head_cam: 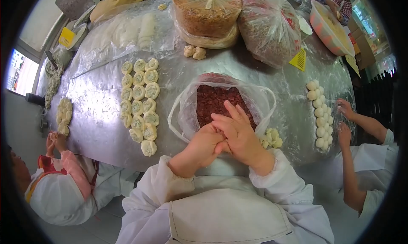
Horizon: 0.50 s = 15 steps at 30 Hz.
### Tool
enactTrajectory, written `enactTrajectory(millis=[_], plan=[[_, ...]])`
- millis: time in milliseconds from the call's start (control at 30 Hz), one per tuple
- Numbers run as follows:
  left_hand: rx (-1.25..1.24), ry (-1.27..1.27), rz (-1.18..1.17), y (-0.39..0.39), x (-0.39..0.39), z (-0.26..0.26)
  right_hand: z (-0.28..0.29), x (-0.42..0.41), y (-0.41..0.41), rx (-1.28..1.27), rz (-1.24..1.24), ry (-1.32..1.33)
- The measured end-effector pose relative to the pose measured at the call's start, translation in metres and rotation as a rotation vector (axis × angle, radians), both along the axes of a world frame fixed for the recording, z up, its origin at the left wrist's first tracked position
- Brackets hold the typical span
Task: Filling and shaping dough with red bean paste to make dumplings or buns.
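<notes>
My left hand (202,145) and my right hand (239,135) meet in front of my chest, their fingers overlapping above the near edge of an open plastic bag (188,107). Dark red filling (216,100) fills the bag. Whether anything lies between my palms is hidden. Several flattened dough pieces with pale, green-flecked tops (138,92) stand in columns on the metal table left of the bag. A small heap of pale dough pieces (272,139) lies beside my right wrist.
Tied plastic bags (207,17) (271,30) stand at the back, near dough under plastic sheeting (127,30). Dough balls (320,116) lie at right beside a co-worker's hands (345,116). At left, another co-worker's hands (55,142) are by more dough pieces (64,115). A basin (331,27) sits back right.
</notes>
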<state>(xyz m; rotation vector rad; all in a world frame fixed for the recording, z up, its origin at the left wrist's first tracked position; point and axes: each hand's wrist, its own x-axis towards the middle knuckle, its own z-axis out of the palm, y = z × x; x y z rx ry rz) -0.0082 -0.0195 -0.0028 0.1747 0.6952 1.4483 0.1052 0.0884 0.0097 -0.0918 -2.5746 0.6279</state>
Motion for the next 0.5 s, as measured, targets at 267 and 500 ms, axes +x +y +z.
enactTrajectory(millis=[267, 500], plan=[[0.131, 0.261, -0.019, 0.02, -0.011, 0.015, -0.013, -0.005, -0.002, -0.529, -0.125, 0.2], [0.097, -0.225, 0.194, 0.027, 0.013, 0.035, -0.014, -0.018, -0.015, -1.138, -0.389, 0.558]])
